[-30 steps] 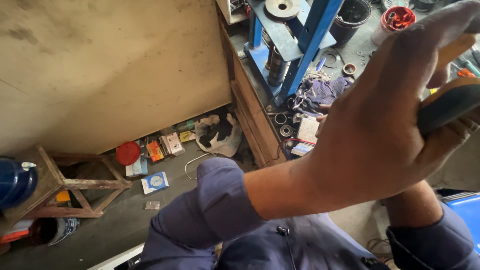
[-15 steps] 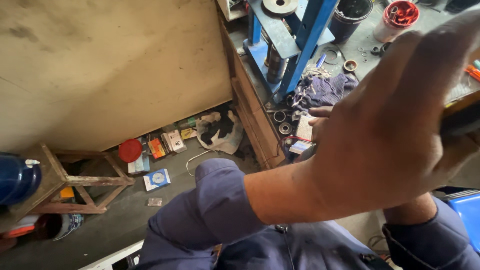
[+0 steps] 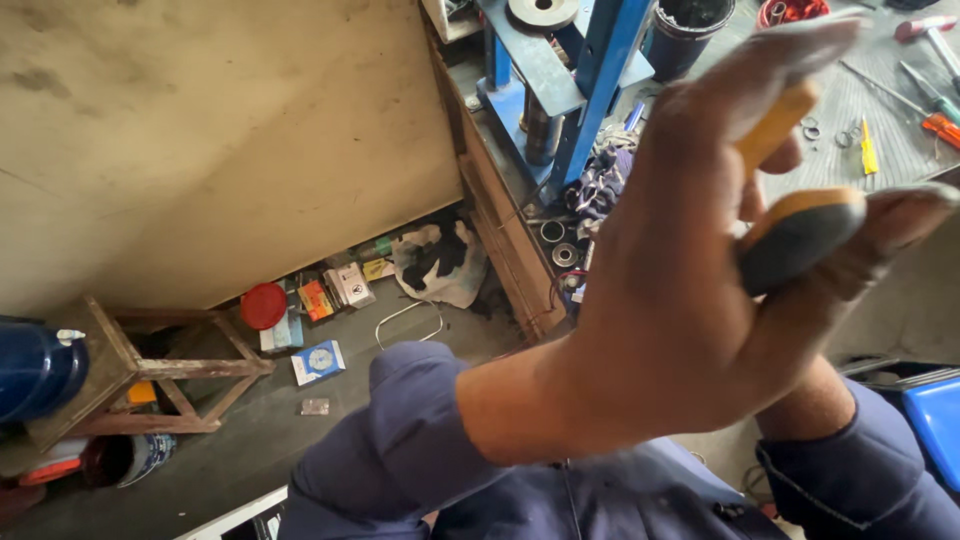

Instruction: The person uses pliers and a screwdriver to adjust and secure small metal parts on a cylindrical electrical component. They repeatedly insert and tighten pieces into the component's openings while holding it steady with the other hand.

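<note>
Head view looks down at a workshop floor and a worktop (image 3: pixel 890 120), with one hand very close to the lens.

At the far left of the frame a blue container (image 3: pixel 35 370) rests beside a wooden stool (image 3: pixel 130 365). To the right of the stool, on the floor along the wall, lie a red round lid (image 3: pixel 263 305), some small boxes (image 3: pixel 330 290) and a blue packet (image 3: pixel 318 361). A crumpled dirty cloth (image 3: pixel 438 262) lies a little more to the right, near the wooden edge of the worktop.

In the upper middle stands a blue metal press frame (image 3: pixel 585 90), with a dark bucket (image 3: pixel 688 35) just beside it.

The left hand (image 3: pixel 680 300) fills the right half of the frame, its sleeve (image 3: pixel 400 450) coming from the lower middle. Its grip is closed around a tool handle (image 3: pixel 795 235), yellow and dark grey, held between the thumb and the fingers; the handle is at middle right, blurred.

At lower right only a wrist and cuff of the right arm show; the hand is hidden, so I cannot tell its grip. At the upper right, screwdrivers (image 3: pixel 935 125) lie on the worktop.
</note>
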